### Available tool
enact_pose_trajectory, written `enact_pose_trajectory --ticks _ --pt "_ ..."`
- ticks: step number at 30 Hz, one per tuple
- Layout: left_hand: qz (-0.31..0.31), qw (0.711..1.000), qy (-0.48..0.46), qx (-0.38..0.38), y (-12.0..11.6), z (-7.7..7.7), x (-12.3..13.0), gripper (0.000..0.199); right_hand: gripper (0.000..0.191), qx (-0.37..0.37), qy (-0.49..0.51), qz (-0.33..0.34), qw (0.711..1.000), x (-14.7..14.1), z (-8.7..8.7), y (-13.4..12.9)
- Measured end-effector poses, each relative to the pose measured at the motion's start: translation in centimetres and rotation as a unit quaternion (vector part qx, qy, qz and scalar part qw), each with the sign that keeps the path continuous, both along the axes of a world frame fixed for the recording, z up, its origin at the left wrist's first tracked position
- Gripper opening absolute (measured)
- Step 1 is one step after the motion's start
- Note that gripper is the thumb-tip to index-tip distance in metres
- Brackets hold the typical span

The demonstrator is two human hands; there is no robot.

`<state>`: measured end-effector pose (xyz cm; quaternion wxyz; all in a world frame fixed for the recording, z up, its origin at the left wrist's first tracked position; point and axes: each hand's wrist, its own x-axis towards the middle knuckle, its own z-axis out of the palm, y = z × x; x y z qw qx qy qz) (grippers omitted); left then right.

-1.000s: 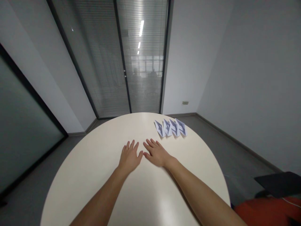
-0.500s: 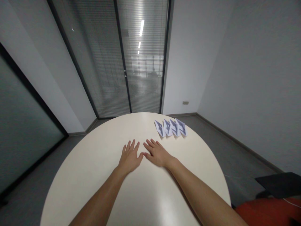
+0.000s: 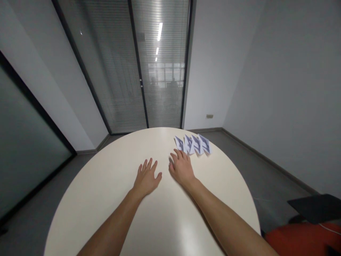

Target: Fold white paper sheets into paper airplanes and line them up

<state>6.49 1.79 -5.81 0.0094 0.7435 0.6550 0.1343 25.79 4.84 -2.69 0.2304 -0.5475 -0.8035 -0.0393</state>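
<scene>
My left hand (image 3: 147,178) rests palm down on the round white table (image 3: 106,195), its fingers spread and nothing in it. Farther right, my right hand (image 3: 182,166) is empty, with its fingers apart and slightly bent. Its fingertips reach the near edge of the leftmost of several folded printed papers (image 3: 179,143); whether they touch it I cannot tell. The other folded papers (image 3: 197,145) stand in a slanted row to the right, white with bluish-grey print. My right hand covers the lower corner of the leftmost one.
Behind the table is a glass partition (image 3: 122,89) with blinds and a dark frame. A wall socket (image 3: 209,116) sits low on the back wall. At lower right, a dark flat object (image 3: 317,208) lies over a red seat (image 3: 301,240) beside a white cable.
My right hand has moved forward and to the right, away from my left hand and up to the leftmost folded paper. My left hand has stayed in place.
</scene>
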Motion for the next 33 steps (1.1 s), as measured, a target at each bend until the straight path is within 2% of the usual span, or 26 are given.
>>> enact_pose_trajectory --ticks 3,6,13,17,20,24,27,29,33 --pt "0.002 1.000 0.003 -0.010 -0.1 0.2 -0.1 0.063 0.049 0.024 -0.016 -0.063 0.998 0.5 0.1 0.3" --pt "0.002 1.000 0.004 -0.016 -0.2 0.4 -0.2 0.063 0.051 0.013 -0.026 -0.103 0.994 1.1 -0.2 0.6" --pt "-0.003 1.000 0.000 -0.016 -0.4 0.6 -0.4 0.063 0.052 -0.004 -0.026 -0.120 0.992 1.2 -0.5 0.8" --pt "-0.006 0.999 -0.036 0.008 -0.2 0.1 -0.5 0.060 0.044 -0.009 0.010 -0.094 0.995 1.2 0.2 0.9" --pt "0.007 0.993 -0.110 0.038 0.3 -0.2 -0.5 0.066 0.040 -0.023 0.092 -0.029 0.995 1.2 0.5 1.2" --pt "0.072 0.960 -0.260 0.076 1.3 -0.3 -0.7 0.084 0.039 -0.038 0.203 0.071 0.976 1.0 0.3 1.3" --pt "0.111 0.935 -0.320 0.105 1.9 -0.3 -1.0 0.086 0.039 -0.042 0.230 0.119 0.965 0.7 0.0 1.2" --pt "0.115 0.925 -0.342 0.120 2.1 -0.4 -1.2 0.083 0.038 -0.044 0.237 0.119 0.963 0.7 -0.1 1.2" --pt "0.102 0.915 -0.360 0.149 2.2 -0.4 -1.3 0.068 0.035 -0.068 0.262 0.064 0.960 0.8 -0.3 1.6"
